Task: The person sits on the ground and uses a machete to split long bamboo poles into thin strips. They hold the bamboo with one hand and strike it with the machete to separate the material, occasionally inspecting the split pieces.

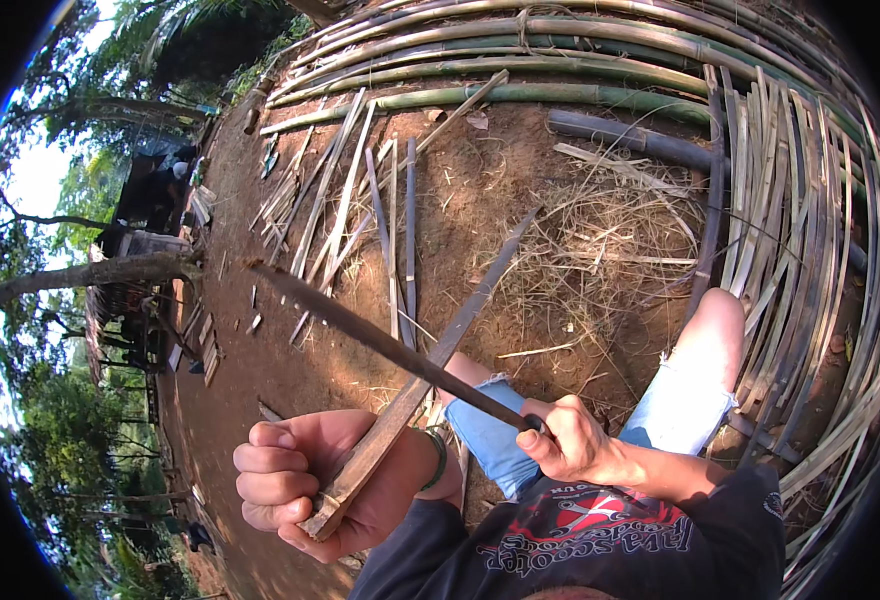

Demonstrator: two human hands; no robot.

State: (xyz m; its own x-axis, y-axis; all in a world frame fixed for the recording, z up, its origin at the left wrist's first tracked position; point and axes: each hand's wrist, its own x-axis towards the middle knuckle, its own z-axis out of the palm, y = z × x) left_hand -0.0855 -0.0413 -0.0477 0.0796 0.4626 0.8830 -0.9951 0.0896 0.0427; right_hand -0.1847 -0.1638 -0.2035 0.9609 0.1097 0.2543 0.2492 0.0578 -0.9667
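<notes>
My left hand (310, 440) is closed round the near end of a long, flat bamboo strip (485, 292), which points away and up to the right. A green band circles that wrist. In my right hand (578, 442) is the handle of a machete (390, 346) with a long, dark blade. The blade reaches out to the upper left and crosses over the strip about midway. From this view I cannot tell whether the edge touches the strip.
Thin shavings (600, 240) litter the dirt ahead of my knees. Split bamboo strips (345, 200) lie scattered at the left, and many more (785, 200) are laid out at the right. Long bamboo poles (520, 93) lie across the far side. A tree trunk (90, 275) stands at far left.
</notes>
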